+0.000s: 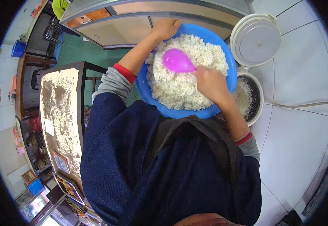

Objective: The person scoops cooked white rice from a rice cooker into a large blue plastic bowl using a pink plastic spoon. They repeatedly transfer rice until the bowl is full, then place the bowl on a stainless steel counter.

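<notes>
A large blue plastic basin (150, 94) full of cooked white rice (181, 93) lies before me, close against my body. My left hand (166, 28) grips the basin's far left rim. In my right hand (212, 84) is the handle of a pink rice paddle (178, 60), its wide blade over the rice at the middle of the heap. The blade hides some of the rice beneath it. Just right of the basin stands a rice cooker (248, 97) with its lid (258, 41) raised; rice shows inside its dark pot, partly behind my right forearm.
A beige cabinet (118, 32) with a metal frame stands beyond the basin. White tiles (299, 84) cover the surface at right, crossed by a cable (302, 106). At left is a dark-edged table (61, 99). Part of a person in a bright yellow-green top (59, 8) shows at upper left.
</notes>
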A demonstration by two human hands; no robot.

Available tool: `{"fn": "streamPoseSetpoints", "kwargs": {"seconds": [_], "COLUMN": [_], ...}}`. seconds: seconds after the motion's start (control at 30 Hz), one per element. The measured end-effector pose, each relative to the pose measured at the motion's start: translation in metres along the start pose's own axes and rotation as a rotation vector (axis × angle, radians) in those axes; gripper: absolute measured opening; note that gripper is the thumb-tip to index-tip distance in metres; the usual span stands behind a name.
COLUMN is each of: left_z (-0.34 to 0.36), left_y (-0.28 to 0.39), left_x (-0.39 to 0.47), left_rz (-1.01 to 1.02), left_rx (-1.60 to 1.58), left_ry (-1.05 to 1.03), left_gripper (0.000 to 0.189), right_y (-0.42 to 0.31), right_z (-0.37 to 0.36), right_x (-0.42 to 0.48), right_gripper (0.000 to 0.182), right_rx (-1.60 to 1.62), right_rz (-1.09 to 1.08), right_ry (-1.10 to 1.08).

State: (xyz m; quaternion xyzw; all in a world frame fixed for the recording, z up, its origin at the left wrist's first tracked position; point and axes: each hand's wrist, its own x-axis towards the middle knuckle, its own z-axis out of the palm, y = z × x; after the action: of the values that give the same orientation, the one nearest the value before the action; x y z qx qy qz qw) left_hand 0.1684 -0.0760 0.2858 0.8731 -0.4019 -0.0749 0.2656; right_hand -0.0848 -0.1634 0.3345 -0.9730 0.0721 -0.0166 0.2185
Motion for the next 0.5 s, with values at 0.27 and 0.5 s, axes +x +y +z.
{"fn": "streamPoseSetpoints", "kwargs": {"seconds": [0.27,0.5], "left_z": [-0.001,0.007], "left_y": [0.000,0.001], "left_x": [-0.002,-0.004], "left_rz": [0.004,-0.036], "left_rx": [-0.009,0.086], "left_ry": [0.027,0.073], "left_gripper": [0.037,0.040], "right_y": [-0.018,-0.004], "right_z": [-0.003,-0.006], "right_x": [0.016,-0.056], "right_gripper": [0.018,0.015], "right_rx": [-0.018,-0.033], "right_rz": [-0.093,-0.177], "right_ry": [-0.127,-0.315]}}
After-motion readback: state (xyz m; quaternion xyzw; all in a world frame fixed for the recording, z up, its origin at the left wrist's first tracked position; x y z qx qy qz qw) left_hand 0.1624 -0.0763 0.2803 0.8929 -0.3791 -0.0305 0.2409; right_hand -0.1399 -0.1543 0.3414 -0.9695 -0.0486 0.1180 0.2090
